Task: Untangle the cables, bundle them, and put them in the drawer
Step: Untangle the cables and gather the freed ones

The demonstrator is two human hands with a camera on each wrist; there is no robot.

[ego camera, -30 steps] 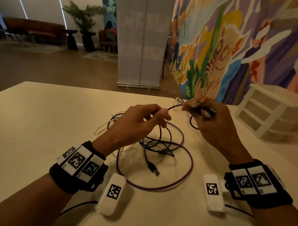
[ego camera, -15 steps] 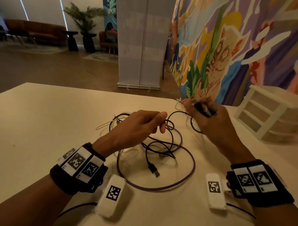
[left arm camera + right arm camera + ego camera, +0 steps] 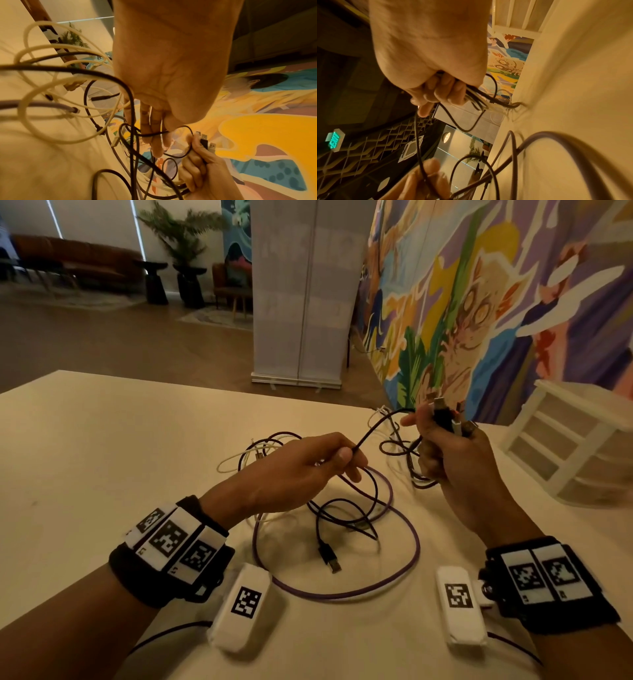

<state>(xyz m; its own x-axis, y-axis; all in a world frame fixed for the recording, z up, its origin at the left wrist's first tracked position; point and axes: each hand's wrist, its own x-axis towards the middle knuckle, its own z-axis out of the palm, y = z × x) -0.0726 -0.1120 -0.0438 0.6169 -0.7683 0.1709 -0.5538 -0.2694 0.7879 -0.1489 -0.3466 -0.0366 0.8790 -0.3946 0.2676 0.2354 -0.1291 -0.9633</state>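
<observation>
We see two hands: one left hand (image 3: pixel 301 470) and one right hand (image 3: pixel 455 460). We count one purple cable (image 3: pixel 404 573) on the table (image 3: pixel 102 446), at least one white cable (image 3: pixel 239 457), and some black cables (image 3: pixel 342 508) too tangled to count. We see three plugs (image 3: pixel 205 140) sticking out of the right fist. There is one white drawer unit (image 3: pixel 575 446) and two white marker blocks (image 3: pixel 245 601).

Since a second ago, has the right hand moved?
Yes. The right hand, gripping the cable plugs, has risen toward the mural, away from the black USB plug lying on the table.
</observation>
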